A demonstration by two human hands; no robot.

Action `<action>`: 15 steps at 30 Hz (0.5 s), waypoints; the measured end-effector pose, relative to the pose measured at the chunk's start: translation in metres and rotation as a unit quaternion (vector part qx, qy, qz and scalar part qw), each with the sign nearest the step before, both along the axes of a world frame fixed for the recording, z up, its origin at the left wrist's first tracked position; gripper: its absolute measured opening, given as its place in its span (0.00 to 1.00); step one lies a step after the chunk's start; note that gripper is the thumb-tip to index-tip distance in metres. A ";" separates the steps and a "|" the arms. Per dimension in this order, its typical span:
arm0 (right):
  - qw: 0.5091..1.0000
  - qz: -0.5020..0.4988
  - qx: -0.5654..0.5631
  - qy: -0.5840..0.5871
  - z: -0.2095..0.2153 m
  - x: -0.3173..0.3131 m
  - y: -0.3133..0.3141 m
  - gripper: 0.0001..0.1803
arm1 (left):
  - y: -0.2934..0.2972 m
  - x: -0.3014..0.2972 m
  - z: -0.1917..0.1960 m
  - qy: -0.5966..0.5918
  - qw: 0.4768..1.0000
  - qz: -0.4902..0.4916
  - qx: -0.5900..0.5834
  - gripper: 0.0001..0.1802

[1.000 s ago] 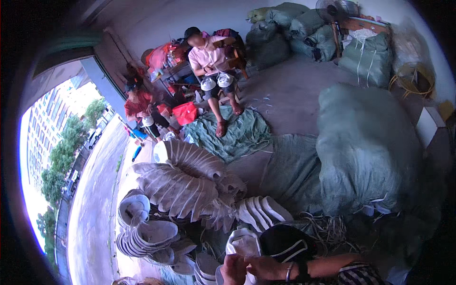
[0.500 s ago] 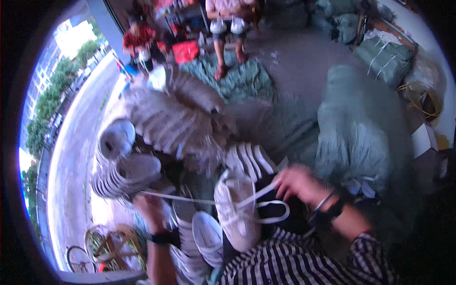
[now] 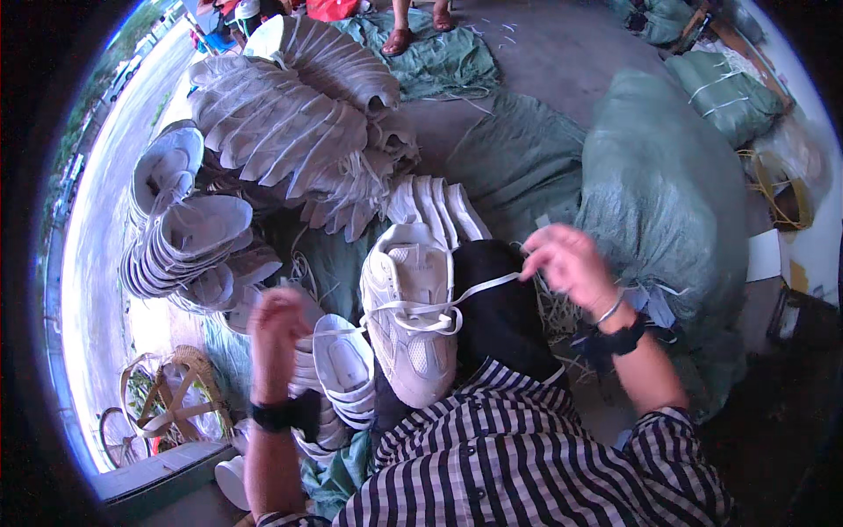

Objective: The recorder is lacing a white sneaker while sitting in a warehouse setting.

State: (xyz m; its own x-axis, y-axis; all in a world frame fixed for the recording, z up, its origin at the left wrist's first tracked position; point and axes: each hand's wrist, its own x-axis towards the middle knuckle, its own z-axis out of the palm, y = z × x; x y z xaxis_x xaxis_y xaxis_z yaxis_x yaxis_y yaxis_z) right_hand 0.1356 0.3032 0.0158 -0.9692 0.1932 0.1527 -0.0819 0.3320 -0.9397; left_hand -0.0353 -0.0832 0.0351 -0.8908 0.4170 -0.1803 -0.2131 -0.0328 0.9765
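Note:
A white shoe upper [image 3: 409, 353] with mesh panels rests on my lap, toe toward me. A flat white shoelace [image 3: 414, 309] crosses its middle, with a small loop at the right side. My right hand [image 3: 572, 270], to the right of the upper, pinches one stretch of the lace between thumb and fingers. To the left, my left hand [image 3: 279, 332] is closed at the lace's other stretch; its fingers are partly blurred. Beside the upper on the left lies a stack of nested white shoe uppers [image 3: 344, 364].
More nested uppers [image 3: 198, 230] stand at the left, and long rows of them [image 3: 281, 132] lie ahead. A large green sack [image 3: 663, 184] stands at the right. Loose white laces [image 3: 555, 312] hang near my right hand. Another person's feet [image 3: 397, 41] rest on green sheeting.
The view has tilted down toward my lap. My hands have moved apart, the right one outward, and the large lace loop at the upper's right has shrunk.

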 end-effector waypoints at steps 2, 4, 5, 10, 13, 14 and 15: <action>0.964 0.054 -0.203 -0.164 0.025 -0.005 -0.059 0.08 | 0.034 0.043 0.008 0.172 0.972 -0.100 -0.125 0.10; 0.992 0.087 -0.028 -0.090 0.022 -0.003 -0.090 0.08 | 0.071 0.071 0.035 0.434 0.846 -0.181 -0.250 0.16; 0.991 0.111 0.077 -0.022 0.013 0.000 -0.098 0.08 | 0.082 0.077 0.041 0.507 0.780 -0.199 -0.308 0.14; 0.953 0.168 0.250 0.044 -0.002 0.014 -0.118 0.04 | 0.077 0.056 -0.011 0.542 0.785 -0.040 -0.298 0.08; 0.935 0.204 0.279 0.077 0.002 0.021 -0.115 0.05 | 0.070 0.055 -0.027 0.492 0.818 0.041 -0.295 0.08; 0.930 0.208 0.293 0.079 0.000 0.022 -0.113 0.05 | 0.067 0.060 -0.035 0.450 0.840 0.032 -0.302 0.08; 0.924 0.212 0.307 0.082 -0.001 0.022 -0.110 0.05 | 0.065 0.063 -0.040 0.407 0.859 0.025 -0.309 0.09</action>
